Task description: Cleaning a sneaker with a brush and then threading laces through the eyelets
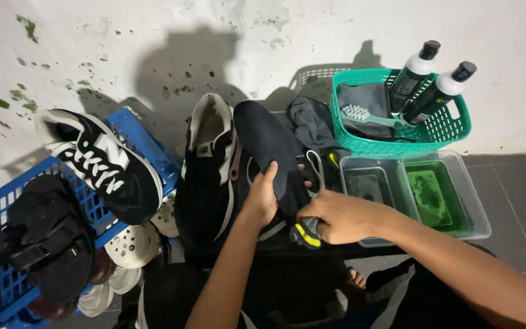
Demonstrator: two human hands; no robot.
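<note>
My left hand (262, 198) grips a long black insole (272, 146) by its edge, thumb on top, holding it tilted up out of a dark shoe. Around the heel of that dark shoe with yellow accents (307, 234), my right hand (339, 216) is closed. A second black sneaker with a white collar (209, 170) lies just left of the insole, leaning toward the wall.
A blue crate (147, 149) at left holds a black-and-white sneaker (101, 164) and dark sandals (53, 244). A green basket (397, 146) carries two bottles (427, 85), a brush and cloth. In front of the basket, two clear tubs (476, 225) hold greenish water. White clogs (130, 247) lie below.
</note>
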